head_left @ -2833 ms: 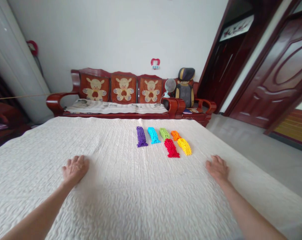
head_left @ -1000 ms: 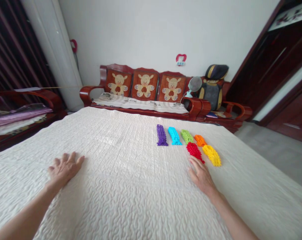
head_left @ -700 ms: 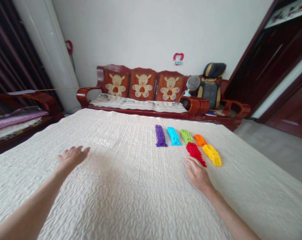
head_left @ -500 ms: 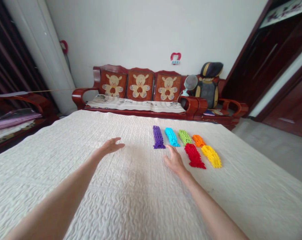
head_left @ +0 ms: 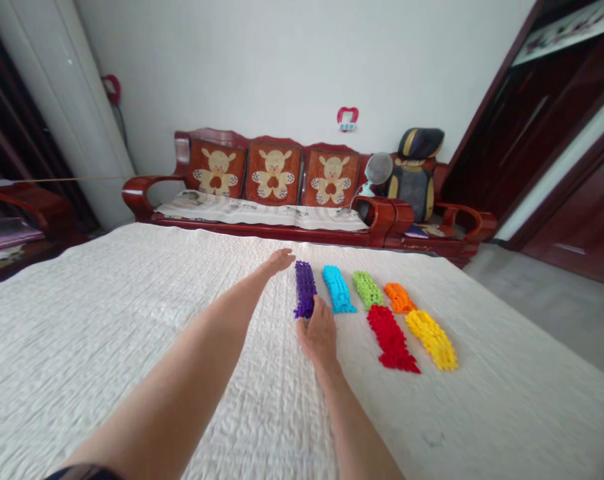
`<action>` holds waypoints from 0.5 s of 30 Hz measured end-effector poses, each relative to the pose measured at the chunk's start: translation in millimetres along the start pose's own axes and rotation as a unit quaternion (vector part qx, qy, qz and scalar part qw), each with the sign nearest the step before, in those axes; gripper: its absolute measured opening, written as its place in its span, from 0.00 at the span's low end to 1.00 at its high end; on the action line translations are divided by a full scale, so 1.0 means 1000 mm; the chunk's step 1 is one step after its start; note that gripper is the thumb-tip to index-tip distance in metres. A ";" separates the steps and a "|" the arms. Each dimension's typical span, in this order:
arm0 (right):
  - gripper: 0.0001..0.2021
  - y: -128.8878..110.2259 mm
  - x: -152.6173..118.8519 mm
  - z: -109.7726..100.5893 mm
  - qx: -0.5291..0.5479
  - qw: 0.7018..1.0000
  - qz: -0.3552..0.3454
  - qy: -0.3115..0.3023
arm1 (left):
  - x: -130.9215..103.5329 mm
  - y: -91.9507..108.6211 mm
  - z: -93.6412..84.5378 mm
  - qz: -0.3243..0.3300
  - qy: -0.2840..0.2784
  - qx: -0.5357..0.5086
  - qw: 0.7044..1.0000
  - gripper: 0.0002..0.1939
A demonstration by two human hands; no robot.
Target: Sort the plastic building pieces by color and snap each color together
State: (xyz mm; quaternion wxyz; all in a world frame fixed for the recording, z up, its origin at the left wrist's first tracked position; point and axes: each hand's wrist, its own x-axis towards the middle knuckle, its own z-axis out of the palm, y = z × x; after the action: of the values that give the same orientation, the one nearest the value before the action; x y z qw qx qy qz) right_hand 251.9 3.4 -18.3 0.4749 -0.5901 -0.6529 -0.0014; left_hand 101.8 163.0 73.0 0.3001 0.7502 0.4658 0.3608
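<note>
A row of bumpy purple plastic pieces [head_left: 305, 287] lies lengthwise on the pale quilted cover [head_left: 132, 320]. My left hand [head_left: 281, 259] is stretched out beside its far end, fingers extended and holding nothing. At the near end is my right hand [head_left: 321, 333], thumb and fingers apart around the corner, seemingly touching it. Just right of the purple row lies a similar light-blue row [head_left: 339, 289]. Farther right are a green row [head_left: 368, 289], a short orange one [head_left: 400, 298], a red one [head_left: 392, 339] and a yellow one [head_left: 432, 340].
Beyond the cover's far edge stands a dark red wooden sofa [head_left: 255, 232] with bear-patterned cushions [head_left: 275, 172]. A small fan [head_left: 379, 168] and a chair with a black and tan seat pad [head_left: 413, 187] are at its right. A wooden armrest [head_left: 37, 200] shows at the left.
My left hand has reached forward and right to the purple row's far end. The right hand has moved left to its near end. The view has shifted slightly.
</note>
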 end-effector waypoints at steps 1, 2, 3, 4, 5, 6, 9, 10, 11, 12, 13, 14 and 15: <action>0.31 0.000 0.000 0.001 -0.002 1.000 0.000 0.003 | 0.012 -0.003 0.010 -0.016 -0.003 -0.001 1.000 0.20; 0.31 0.000 0.000 0.001 -0.006 1.000 0.004 -0.001 | 0.023 -0.005 0.021 -0.030 -0.007 0.003 1.000 0.20; 0.31 0.000 0.000 0.001 -0.011 1.000 0.010 -0.011 | 0.032 -0.008 0.031 -0.046 -0.011 0.008 0.999 0.19; 0.31 -0.001 0.000 0.000 -0.016 0.999 0.018 -0.023 | 0.041 -0.011 0.041 -0.060 -0.015 0.013 0.998 0.19; 0.31 -0.002 0.000 -0.001 -0.020 0.999 0.026 -0.036 | 0.047 -0.014 0.049 -0.073 -0.019 0.018 0.997 0.18; 0.31 -0.003 0.001 -0.002 -0.023 0.998 0.033 -0.047 | 0.052 -0.016 0.055 -0.083 -0.022 0.025 0.996 0.17; 0.31 -0.006 0.002 -0.006 -0.026 0.996 0.048 -0.065 | 0.057 -0.021 0.064 -0.090 -0.033 0.046 0.994 0.14; 0.31 -0.007 0.003 -0.007 -0.026 0.996 0.051 -0.067 | 0.056 -0.021 0.064 -0.087 -0.037 0.052 0.994 0.14; 0.31 -0.008 0.003 -0.008 -0.026 0.996 0.053 -0.071 | 0.055 -0.021 0.063 -0.083 -0.039 0.056 0.994 0.14; 0.32 -0.008 0.004 -0.009 -0.026 0.995 0.056 -0.074 | 0.052 -0.021 0.061 -0.078 -0.040 0.058 0.994 0.14; 0.32 -0.008 0.004 -0.009 -0.025 0.995 0.060 -0.077 | 0.049 -0.020 0.060 -0.073 -0.040 0.060 0.995 0.14; 0.33 -0.009 0.005 -0.010 -0.025 0.994 0.065 -0.079 | 0.046 -0.019 0.059 -0.066 -0.039 0.061 0.995 0.14; 0.33 -0.009 0.005 -0.009 -0.025 0.994 0.071 -0.081 | 0.042 -0.018 0.058 -0.060 -0.038 0.061 0.996 0.14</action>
State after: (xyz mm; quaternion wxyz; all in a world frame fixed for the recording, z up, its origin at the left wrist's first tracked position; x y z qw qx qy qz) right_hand 251.8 -0.9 -5.4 0.4048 -0.6444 -0.6456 0.0640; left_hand 153.5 201.8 38.1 0.2926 0.7510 0.5194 0.2839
